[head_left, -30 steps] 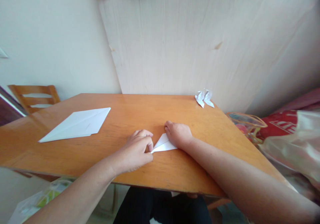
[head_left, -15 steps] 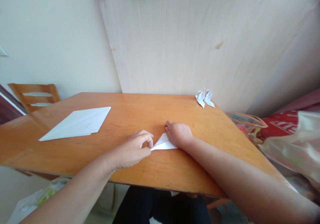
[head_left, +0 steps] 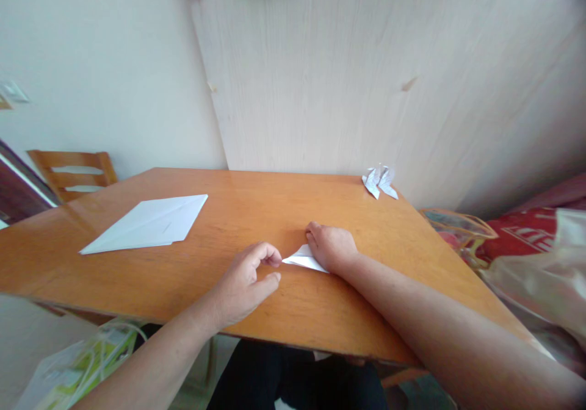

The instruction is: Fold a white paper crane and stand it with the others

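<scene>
A small white paper (head_left: 302, 258), folded to a narrow point, lies on the orange wooden table (head_left: 151, 282) near its front edge. My right hand (head_left: 332, 246) rests on the paper's right end with its fingers curled down, pinning it to the table. My left hand (head_left: 247, 279) sits just left of the paper's pointed tip. Its index finger is curled close to the tip without gripping it, and the thumb stands apart below.
A larger folded white sheet (head_left: 149, 222) lies at the table's left. A small folded paper figure (head_left: 379, 181) sits at the far right corner. A pale wood panel (head_left: 366, 74) leans behind the table. A wooden chair (head_left: 73, 172) stands left; plastic bags (head_left: 526, 257) crowd the right.
My left hand has let go of the paper's pointed tip and drawn back slightly, thumb and index now apart. The paper lies flatter. My right hand has stayed on it.
</scene>
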The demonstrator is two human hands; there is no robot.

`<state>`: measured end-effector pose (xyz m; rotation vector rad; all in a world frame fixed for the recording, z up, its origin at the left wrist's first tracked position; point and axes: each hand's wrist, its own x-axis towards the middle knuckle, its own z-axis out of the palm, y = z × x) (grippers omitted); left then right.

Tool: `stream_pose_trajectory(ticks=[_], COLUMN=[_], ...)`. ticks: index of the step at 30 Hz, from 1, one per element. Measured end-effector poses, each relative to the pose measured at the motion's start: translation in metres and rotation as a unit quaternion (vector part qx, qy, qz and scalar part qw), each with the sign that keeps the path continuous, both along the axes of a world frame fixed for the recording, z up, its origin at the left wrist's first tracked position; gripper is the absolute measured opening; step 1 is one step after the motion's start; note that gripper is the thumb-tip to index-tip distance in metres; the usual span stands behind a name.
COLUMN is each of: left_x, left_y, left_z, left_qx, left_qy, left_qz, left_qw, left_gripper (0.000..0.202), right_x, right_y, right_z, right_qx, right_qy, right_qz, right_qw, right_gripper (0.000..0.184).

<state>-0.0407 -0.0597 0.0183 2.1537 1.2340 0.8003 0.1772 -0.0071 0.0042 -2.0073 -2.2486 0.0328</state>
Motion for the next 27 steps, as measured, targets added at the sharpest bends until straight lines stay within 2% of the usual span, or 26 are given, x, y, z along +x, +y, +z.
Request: stream_pose_trajectory(ticks=[5,11,19,23,27], left_x=[0.008,0.009,0.010,0.010,0.012], left_y=[-0.002,0.005,0.009,0.011,0.006], left_z=[-0.002,-0.006,-0.001,0.002,-0.003], left_qx=[-0.011,0.008,0.025,0.007,-0.036], left_qy=[-0.058,-0.048,-0.040,-0.048,-0.080], left_qz=[0.000,-0.007,-0.026,-0.038,-0.020], left_qw=[0.998,0.999,0.999,0.998,0.996], left_gripper=[0.011,0.007,0.006,0.008,0.005], right_x=[0.000,0.000,0.001,0.000,0.000], right_y=[-0.002,-0.001,0.000,-0.001,0.000], right_z=[0.002,0.000,-0.001,-0.001,-0.002], right_qx=[0.000,0.005,0.007,0.013,0.020], right_qy=[-0.002,-0.001,0.000,-0.001,-0.002], right_qz=[-0.001,-0.001,0.001,0.003,0.005], right_qw=[1.000,1.000,1.000,1.000,1.000], right_gripper=[0.038,0.038,0.038,0.036,0.036])
